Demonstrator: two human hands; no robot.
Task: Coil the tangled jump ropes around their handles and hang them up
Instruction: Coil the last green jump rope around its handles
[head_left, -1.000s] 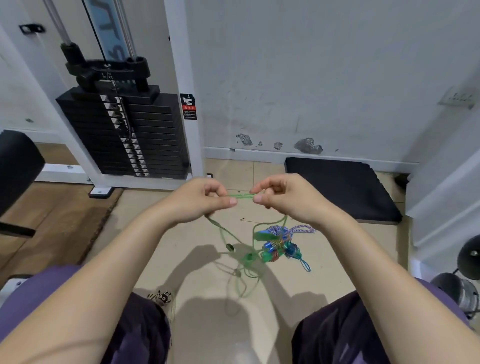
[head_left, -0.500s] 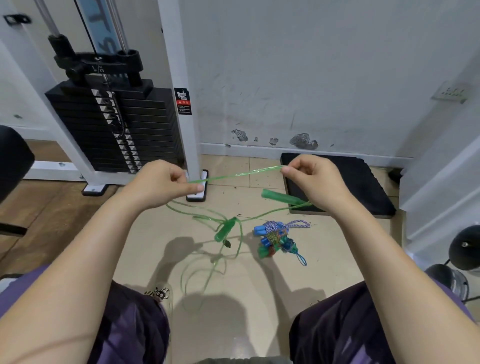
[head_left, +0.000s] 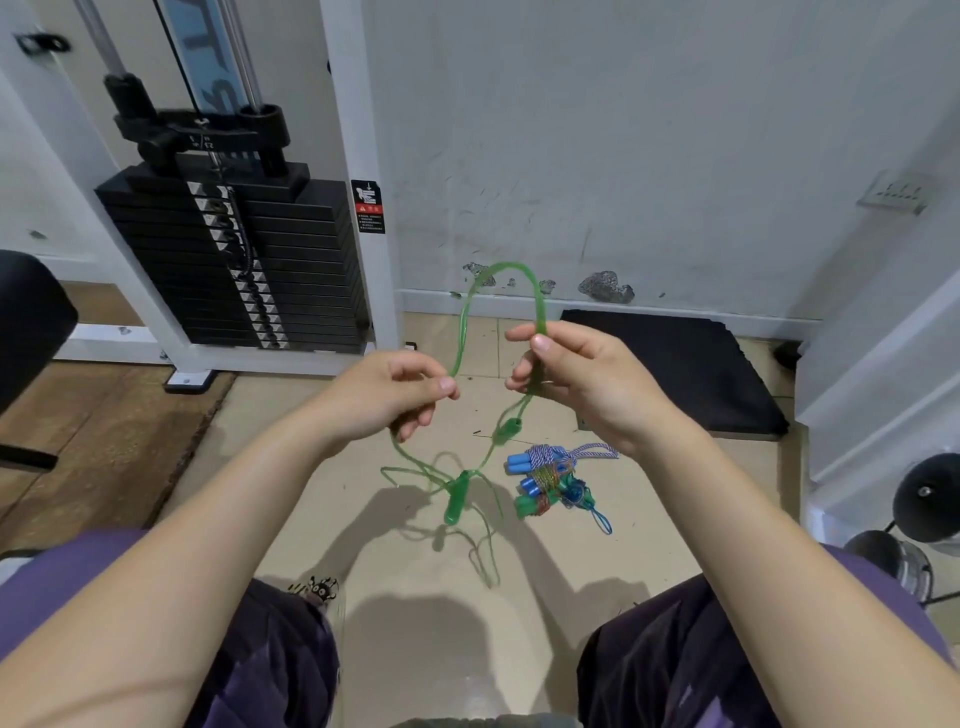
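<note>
Hands back together after wide stretch half second ago: taut green jump rope (head_left: 470, 312) now bowed into tall loop overhead. Left hand (head_left: 387, 397) pinches one leg, right hand (head_left: 582, 374) grips other. Green handles (head_left: 457, 496) dangle below, over floor. Looks like untangling, coiling not started. Wrapped rope bundle (head_left: 550, 480) waits on floor.

Scuffed white wall (head_left: 649, 156), beige floor (head_left: 415, 597)
</note>
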